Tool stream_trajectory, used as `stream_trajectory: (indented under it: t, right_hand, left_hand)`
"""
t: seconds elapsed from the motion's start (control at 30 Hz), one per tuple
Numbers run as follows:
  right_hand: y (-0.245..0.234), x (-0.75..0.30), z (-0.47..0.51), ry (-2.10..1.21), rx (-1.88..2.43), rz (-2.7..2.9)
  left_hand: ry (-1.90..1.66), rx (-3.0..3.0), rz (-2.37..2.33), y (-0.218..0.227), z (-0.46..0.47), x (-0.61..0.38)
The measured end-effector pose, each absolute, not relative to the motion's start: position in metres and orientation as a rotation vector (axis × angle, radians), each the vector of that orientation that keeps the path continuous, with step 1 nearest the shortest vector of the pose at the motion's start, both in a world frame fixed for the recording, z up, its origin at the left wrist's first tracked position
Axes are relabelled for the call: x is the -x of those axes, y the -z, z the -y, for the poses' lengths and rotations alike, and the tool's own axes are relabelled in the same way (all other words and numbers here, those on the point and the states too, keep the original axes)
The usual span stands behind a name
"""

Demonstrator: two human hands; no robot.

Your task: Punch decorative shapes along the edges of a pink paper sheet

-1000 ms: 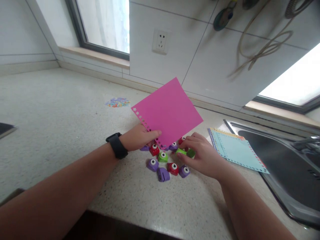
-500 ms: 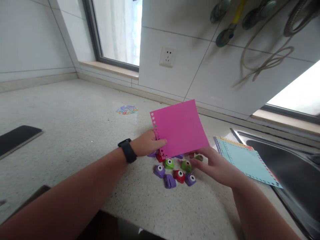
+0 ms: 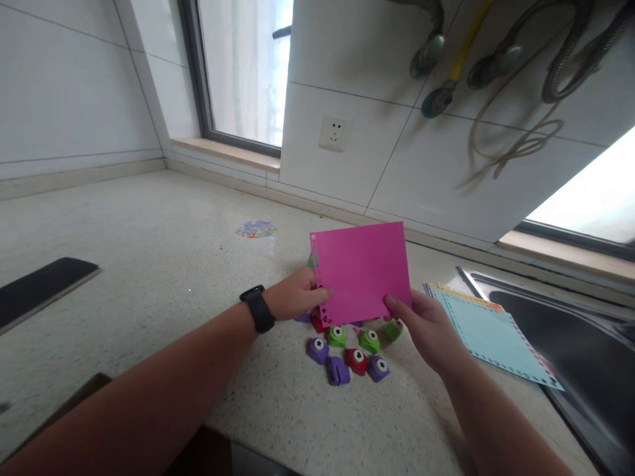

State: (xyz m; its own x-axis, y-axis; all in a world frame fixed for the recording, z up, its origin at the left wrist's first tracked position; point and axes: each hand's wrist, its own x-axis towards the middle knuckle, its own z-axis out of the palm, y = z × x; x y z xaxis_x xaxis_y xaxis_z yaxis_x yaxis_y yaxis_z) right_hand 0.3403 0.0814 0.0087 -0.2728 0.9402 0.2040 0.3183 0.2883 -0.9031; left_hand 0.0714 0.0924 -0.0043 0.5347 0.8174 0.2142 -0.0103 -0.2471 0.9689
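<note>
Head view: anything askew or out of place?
Paper stack at right: sheets misaligned, overlapping the sink, an odd spot for paper. One purple punch shows its slot, while neighbouring punches show white buttons. Holes edging the pink sheet look deliberate.
</note>
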Motion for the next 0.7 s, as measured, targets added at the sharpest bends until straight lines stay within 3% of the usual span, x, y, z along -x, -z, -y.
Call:
stream_trajectory:
  t: [0.7]
  right_hand:
    - [-0.0061, -0.3388, -0.0808, -0.918, 1.134, 1.617]
  left_hand:
    - [-0.907, -1.561, -0.746, 0.0106, -0.0980, -0.0711]
